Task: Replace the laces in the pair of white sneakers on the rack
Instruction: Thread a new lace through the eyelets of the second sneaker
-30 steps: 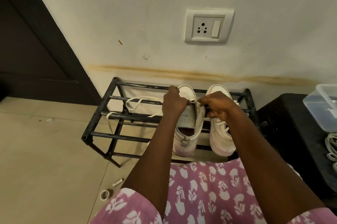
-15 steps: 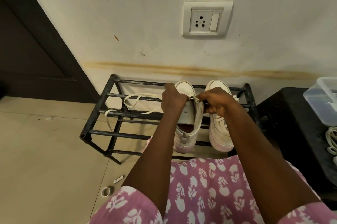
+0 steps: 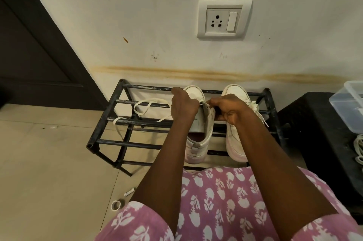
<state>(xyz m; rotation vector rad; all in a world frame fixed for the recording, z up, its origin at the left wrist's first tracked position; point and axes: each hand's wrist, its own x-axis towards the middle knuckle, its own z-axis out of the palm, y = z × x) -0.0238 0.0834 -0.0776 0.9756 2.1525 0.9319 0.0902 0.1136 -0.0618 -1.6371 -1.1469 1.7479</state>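
On the black metal rack (image 3: 110, 141), left white sneaker (image 3: 198, 143) and right white sneaker (image 3: 234, 142) stand side by side; loose white lace (image 3: 145, 105) lies across bars to their left; clear plastic box (image 3: 347, 112) on black table (image 3: 314, 123), at right.

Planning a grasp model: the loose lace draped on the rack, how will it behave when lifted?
Likely floppy: the loose lace loops and sags across the rack bars. Probably light, being thin and flat. May snag: one end hangs down between bars.

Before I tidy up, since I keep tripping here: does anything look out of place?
Yes. A loose lace lies draped over the rack, left of the held sneaker, one end dangling through. A tape roll and a small tube lie on the floor.
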